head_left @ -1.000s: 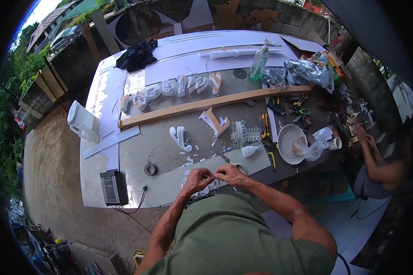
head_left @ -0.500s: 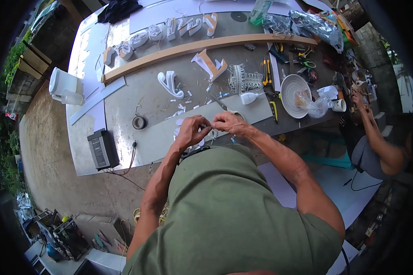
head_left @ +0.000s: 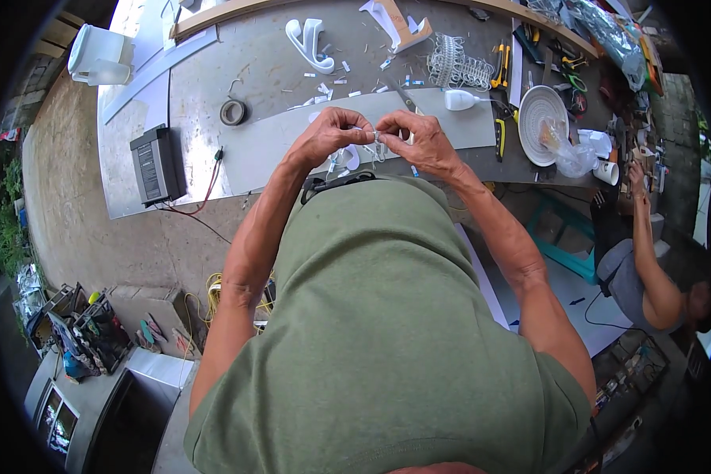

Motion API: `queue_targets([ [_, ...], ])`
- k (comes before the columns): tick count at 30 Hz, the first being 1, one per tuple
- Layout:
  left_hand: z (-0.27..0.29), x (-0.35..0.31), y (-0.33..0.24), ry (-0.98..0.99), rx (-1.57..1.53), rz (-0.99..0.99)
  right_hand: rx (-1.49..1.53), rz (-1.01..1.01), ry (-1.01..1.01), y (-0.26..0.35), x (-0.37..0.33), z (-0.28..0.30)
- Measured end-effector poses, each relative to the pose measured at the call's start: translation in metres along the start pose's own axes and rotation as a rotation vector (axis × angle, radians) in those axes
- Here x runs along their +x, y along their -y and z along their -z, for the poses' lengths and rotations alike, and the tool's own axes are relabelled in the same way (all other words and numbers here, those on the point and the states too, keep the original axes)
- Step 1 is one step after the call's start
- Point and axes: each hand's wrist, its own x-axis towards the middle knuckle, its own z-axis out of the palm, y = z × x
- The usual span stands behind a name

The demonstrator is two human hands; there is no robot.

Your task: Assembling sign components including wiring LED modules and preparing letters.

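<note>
Close to my body, my left hand (head_left: pixel 333 141) and my right hand (head_left: pixel 420 144) meet over the table's front edge. Both pinch a thin white wire (head_left: pixel 378 139) between thumb and fingers, and part of it hangs below them. Its exact ends are hidden by the fingertips. Just under the hands lie pale, curved white pieces (head_left: pixel 344 160), partly covered. Beyond them a long grey strip (head_left: pixel 292 126) crosses the table, with small white and blue bits (head_left: pixel 321 96) scattered about. A white raised letter shape (head_left: pixel 308 46) and a coiled bundle of white wire (head_left: pixel 457 65) lie farther off.
A roll of dark tape (head_left: pixel 233 112) and a black power box (head_left: pixel 156 167) sit at left, with a white bucket (head_left: pixel 95 54) behind. Rightward are a white bottle (head_left: pixel 461 99), a yellow cutter (head_left: pixel 499 139), a round plate (head_left: pixel 532 142) and a paper cup (head_left: pixel 606 171). Another person (head_left: pixel 638 272) works at far right.
The view has tilted toward my body, so the table sits higher in the picture. My hands still pinch together, the right fingers now more spread and upright.
</note>
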Motion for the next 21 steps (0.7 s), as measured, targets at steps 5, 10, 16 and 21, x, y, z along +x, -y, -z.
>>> queue_targets([
  [5,-0.001,0.003,0.009,0.040,-0.035,0.022,-0.066,0.144,-0.047,0.002,0.000,-0.003],
  [10,0.001,0.005,0.010,0.064,-0.076,0.065,-0.183,0.236,-0.048,-0.002,-0.001,-0.003],
  [16,0.003,0.005,0.012,0.082,-0.084,0.093,-0.308,0.408,-0.031,-0.010,-0.002,-0.005],
  [21,0.004,0.006,0.018,0.108,-0.126,0.088,-0.428,0.482,-0.055,-0.011,-0.005,-0.008],
])
